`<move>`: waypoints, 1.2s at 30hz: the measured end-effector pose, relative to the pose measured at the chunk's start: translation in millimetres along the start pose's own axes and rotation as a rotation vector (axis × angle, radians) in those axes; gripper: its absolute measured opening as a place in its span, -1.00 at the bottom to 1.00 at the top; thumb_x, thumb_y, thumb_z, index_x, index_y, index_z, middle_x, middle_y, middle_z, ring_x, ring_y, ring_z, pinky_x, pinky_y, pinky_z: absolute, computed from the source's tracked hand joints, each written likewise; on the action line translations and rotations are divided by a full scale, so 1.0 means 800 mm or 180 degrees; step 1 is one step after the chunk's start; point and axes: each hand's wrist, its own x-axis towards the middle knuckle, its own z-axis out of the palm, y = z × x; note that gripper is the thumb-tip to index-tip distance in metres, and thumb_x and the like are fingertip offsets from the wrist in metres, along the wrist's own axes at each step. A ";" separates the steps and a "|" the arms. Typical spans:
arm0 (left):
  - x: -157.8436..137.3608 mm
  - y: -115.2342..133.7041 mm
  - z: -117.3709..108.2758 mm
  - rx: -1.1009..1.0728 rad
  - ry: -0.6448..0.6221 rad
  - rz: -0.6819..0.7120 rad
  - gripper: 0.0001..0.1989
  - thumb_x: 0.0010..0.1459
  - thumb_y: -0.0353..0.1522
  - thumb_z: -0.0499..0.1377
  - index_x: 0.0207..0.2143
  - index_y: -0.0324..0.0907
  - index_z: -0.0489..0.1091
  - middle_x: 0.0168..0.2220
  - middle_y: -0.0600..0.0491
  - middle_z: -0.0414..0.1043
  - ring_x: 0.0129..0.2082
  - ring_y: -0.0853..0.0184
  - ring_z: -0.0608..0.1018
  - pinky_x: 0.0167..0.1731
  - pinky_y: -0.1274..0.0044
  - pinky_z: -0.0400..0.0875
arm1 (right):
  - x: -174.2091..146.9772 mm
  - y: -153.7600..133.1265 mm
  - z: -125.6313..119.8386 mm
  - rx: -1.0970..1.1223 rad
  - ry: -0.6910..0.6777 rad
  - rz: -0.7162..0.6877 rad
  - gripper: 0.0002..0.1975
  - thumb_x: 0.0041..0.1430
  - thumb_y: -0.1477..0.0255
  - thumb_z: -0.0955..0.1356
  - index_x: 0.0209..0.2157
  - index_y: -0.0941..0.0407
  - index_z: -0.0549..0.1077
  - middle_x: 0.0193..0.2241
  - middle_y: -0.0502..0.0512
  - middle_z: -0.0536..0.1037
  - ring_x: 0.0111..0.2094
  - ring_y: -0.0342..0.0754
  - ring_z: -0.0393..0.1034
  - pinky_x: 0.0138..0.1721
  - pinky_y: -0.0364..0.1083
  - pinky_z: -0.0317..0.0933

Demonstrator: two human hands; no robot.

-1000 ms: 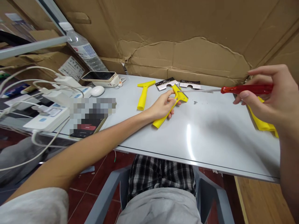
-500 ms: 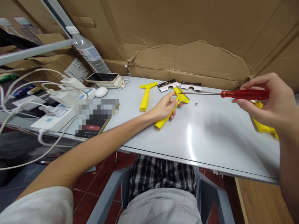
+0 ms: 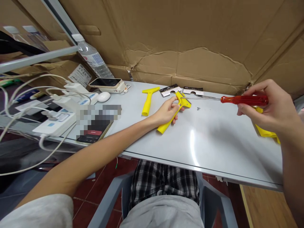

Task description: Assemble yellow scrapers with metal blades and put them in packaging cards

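My left hand (image 3: 168,111) is wrapped round a yellow scraper (image 3: 166,126), whose wide head points away from me and whose round handle end points toward me. In my right hand (image 3: 273,106) is a screwdriver (image 3: 244,100) with a clear red handle and a long thin shaft. The shaft lies nearly level and its tip meets the scraper's head; whether it sits in a screw is too small to tell. A few tiny dark screws (image 3: 198,108) lie on the table right of the head. Left of my hand rests a second yellow scraper (image 3: 147,103).
Two black-and-white blade cards (image 3: 170,90) lie by the cardboard wall (image 3: 152,71). More yellow pieces (image 3: 266,129) are partly behind my right hand. On the left are a phone (image 3: 95,133), a white mouse (image 3: 104,97), a power strip (image 3: 55,123) with cables, and a water bottle (image 3: 95,58).
The whole view has shifted slightly, with the table lower in the picture. Both hands keep their holds, and the screwdriver tip stays at the scraper's head.
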 end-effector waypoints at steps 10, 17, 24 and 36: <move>0.000 -0.001 0.000 0.0155 -0.0034 0.0118 -0.77 0.51 -0.38 0.07 0.16 -0.15 0.28 0.04 -0.16 0.58 -0.58 0.51 0.48 -0.63 0.59 0.43 | 0.004 -0.002 0.005 -0.0055 0.0316 -0.0016 -0.63 0.17 0.21 0.51 -0.06 0.12 0.57 -0.46 0.00 0.59 -0.47 -0.22 0.55 -0.40 -0.31 0.37; 0.003 -0.007 -0.002 0.0191 -0.0031 0.0183 -0.76 0.51 -0.36 0.09 0.18 -0.14 0.30 0.02 -0.15 0.60 -0.58 0.52 0.48 -0.62 0.61 0.41 | 0.001 -0.004 0.007 0.0162 0.0370 -0.0111 -0.53 0.03 0.25 0.59 -0.06 0.12 0.51 -0.38 -0.01 0.61 -0.37 -0.15 0.61 -0.33 -0.24 0.45; 0.001 -0.004 -0.001 0.0234 -0.0036 0.0182 -0.75 0.52 -0.36 0.07 0.18 -0.15 0.30 0.04 -0.17 0.58 -0.57 0.51 0.49 -0.63 0.60 0.42 | 0.007 0.004 0.001 -0.0683 0.0430 -0.0256 -0.61 0.25 0.13 0.43 -0.43 0.19 0.51 -0.59 0.01 0.50 -0.61 -0.36 0.31 -0.52 -0.31 0.10; -0.007 0.002 0.004 0.0692 0.0160 0.0315 -0.78 0.51 -0.39 0.05 0.14 -0.15 0.31 0.05 -0.16 0.59 -0.60 0.54 0.46 -0.66 0.62 0.35 | -0.001 -0.019 0.005 0.0023 0.0461 0.0015 -0.65 0.11 0.21 0.55 -0.17 0.14 0.57 -0.47 0.01 0.59 -0.46 -0.18 0.56 -0.38 -0.26 0.38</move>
